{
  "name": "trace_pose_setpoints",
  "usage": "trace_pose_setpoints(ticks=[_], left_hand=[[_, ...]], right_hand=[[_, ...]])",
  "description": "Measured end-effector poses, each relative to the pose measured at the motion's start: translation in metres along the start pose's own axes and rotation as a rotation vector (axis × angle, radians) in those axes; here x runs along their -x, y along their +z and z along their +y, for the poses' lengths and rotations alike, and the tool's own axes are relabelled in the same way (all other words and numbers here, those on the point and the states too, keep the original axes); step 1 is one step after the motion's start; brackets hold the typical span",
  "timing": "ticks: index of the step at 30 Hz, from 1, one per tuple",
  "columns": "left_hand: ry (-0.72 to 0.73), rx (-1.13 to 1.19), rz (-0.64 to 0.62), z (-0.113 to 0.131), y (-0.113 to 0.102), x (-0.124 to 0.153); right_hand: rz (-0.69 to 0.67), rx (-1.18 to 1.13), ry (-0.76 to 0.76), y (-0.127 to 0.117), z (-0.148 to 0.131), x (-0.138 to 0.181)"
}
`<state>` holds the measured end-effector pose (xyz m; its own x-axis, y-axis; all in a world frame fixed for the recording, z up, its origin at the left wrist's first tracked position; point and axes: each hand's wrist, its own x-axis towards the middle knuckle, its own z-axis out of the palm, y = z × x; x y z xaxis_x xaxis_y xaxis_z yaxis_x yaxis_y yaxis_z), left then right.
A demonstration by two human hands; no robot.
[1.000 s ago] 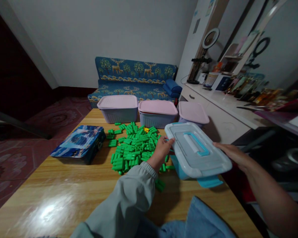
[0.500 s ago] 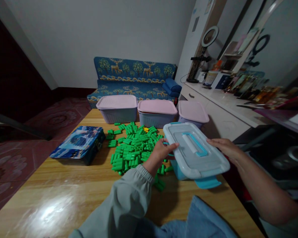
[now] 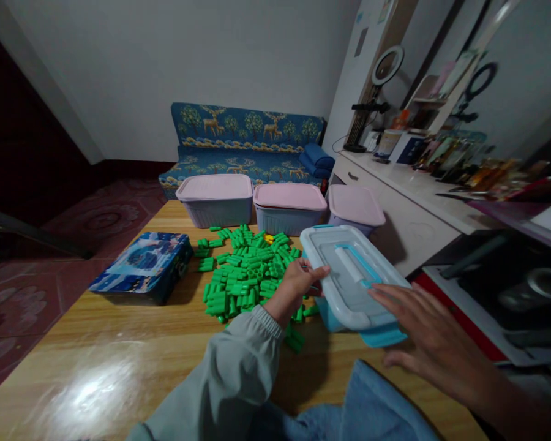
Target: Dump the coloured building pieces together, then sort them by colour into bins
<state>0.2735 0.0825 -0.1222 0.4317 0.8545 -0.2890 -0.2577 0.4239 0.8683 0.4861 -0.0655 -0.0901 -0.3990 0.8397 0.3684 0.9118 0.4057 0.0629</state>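
A storage box (image 3: 331,315) with a blue body sits at the right side of the wooden table. On top of it is a clear-white lid (image 3: 344,278) with a blue carrying handle (image 3: 359,266). My left hand (image 3: 296,283) grips the lid's left edge, thumb on top and fingers underneath, partly hidden. Over the near right part of the lid, my right hand (image 3: 425,334) has its fingers stretched out and thumb apart. Whether its fingertips touch the lid I cannot tell. Left of the box lies a heap of green plastic building pieces (image 3: 245,275), with a few yellow ones (image 3: 269,238).
Lidded bins, left (image 3: 215,205), middle (image 3: 290,214) and right (image 3: 356,205), line the table's far edge. A dark blue picture box (image 3: 142,266) stands at left. Behind is a patterned sofa (image 3: 248,138); a white dresser (image 3: 395,202) stands at right.
My right hand has left the lid's far right edge and come nearer, over its near right corner, with fingers spread. My left hand keeps its grip; the lid has hardly moved.
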Motion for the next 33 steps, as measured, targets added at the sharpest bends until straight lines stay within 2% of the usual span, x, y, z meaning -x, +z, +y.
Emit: trace_pose_setpoints(ticks=[2,5,7,11,19,26,33], left_hand=[[-0.011,-0.001,-0.005,0.000,0.000,0.000],[-0.023,-0.005,-0.010,0.001,-0.001,0.001],[-0.028,-0.012,-0.017,0.002,-0.002,0.001],[-0.020,-0.021,-0.037,0.003,-0.005,0.001],[-0.018,-0.035,-0.071,0.004,-0.007,-0.002],[-0.030,-0.003,-0.042,0.001,-0.006,-0.002],[-0.039,0.036,-0.004,0.001,-0.004,-0.001]], right_hand=[[0.000,0.066,-0.031,0.014,-0.009,0.009],[0.081,0.048,-0.105,0.022,-0.009,0.013],[0.100,-0.020,-0.180,0.016,-0.003,0.009],[0.050,-0.097,-0.280,0.001,0.011,-0.003],[0.074,-0.246,-0.188,0.016,0.008,-0.006],[0.084,-0.255,-0.145,0.010,-0.001,-0.010],[0.242,-0.186,-0.138,0.011,-0.018,-0.013]])
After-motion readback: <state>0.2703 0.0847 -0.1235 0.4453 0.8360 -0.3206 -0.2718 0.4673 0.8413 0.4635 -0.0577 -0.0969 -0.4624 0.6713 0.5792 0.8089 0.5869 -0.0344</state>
